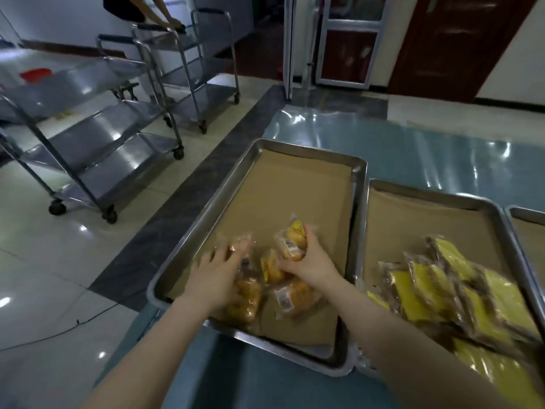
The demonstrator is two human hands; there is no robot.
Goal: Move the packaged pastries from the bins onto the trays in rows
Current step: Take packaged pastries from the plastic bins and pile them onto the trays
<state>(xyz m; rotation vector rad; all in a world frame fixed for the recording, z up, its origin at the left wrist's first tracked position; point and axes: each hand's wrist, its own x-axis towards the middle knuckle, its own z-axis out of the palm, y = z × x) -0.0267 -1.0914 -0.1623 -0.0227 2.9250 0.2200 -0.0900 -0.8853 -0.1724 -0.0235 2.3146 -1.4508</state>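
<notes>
A steel tray (361, 172) lined with brown paper lies in front of me, holding several clear-wrapped golden pastries near its close end. My left hand (216, 276) lies flat with spread fingers over a blurred pastry (240, 245) and touches another pastry (246, 299) under the palm. My right hand (311, 261) grips a pastry with a yellow label (293, 240), fingers curled round it. Two more pastries lie loose below that hand, one small (272, 268) and one larger (292, 296).
A second lined tray (442, 199) to the right carries a heap of yellow-and-brown packets (454, 290). A third tray's edge (528, 212) shows at far right. Steel wheeled carts (97, 134) stand on the tiled floor at left; a person holds the far cart (188, 54).
</notes>
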